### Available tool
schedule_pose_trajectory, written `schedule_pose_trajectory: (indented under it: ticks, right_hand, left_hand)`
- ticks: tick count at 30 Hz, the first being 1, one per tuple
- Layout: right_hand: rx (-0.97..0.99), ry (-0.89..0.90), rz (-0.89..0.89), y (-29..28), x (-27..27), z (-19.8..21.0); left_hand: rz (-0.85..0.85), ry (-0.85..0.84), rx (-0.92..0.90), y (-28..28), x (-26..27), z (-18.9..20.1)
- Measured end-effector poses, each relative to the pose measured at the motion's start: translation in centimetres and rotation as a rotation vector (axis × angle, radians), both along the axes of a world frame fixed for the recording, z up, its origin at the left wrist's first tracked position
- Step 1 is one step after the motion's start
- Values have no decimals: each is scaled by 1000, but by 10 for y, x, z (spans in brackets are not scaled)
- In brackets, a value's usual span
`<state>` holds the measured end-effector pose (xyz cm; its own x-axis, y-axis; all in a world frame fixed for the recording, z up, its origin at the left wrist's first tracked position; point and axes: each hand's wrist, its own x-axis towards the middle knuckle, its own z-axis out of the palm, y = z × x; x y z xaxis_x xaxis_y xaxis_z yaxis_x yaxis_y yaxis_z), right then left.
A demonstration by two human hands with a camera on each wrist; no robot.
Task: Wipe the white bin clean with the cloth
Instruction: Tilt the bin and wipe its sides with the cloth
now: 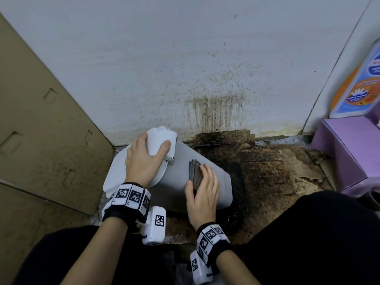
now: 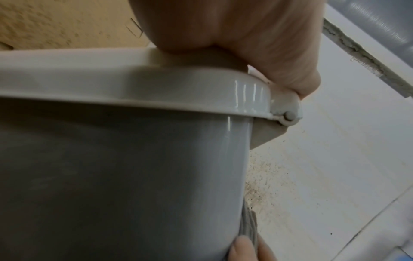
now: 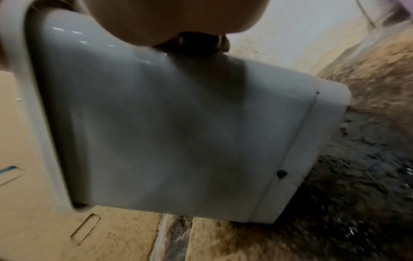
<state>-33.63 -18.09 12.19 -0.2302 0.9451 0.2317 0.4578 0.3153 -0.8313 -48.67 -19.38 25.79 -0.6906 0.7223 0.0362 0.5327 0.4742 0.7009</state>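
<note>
Nearest the camera, a folded grey cloth (image 1: pixel 195 174) was held flat against the upturned side of the white bin (image 1: pixel 213 182) by the right hand (image 1: pixel 202 197), its fingers curved over the folds, apparently so that pressure could be put on the wall being wiped. The bin itself was laid on its side on stained cardboard (image 1: pixel 273 173), likely so that this wall could be reached from above. Further off, its lid end (image 1: pixel 117 171) was grasped by the left hand (image 1: pixel 145 161), probably to steady it, beneath a spattered wall (image 1: pixel 205 68).
</note>
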Motion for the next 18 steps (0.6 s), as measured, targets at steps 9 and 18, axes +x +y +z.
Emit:
schedule_pose_trajectory:
  ticks: [9, 18]
  right_hand:
    - [-226, 202, 69, 11, 16, -27]
    - [-202, 266, 81, -3, -12, 5]
  left_hand:
    - [12, -16, 6, 1, -3, -1]
    - [-2, 23, -26, 1, -1, 0]
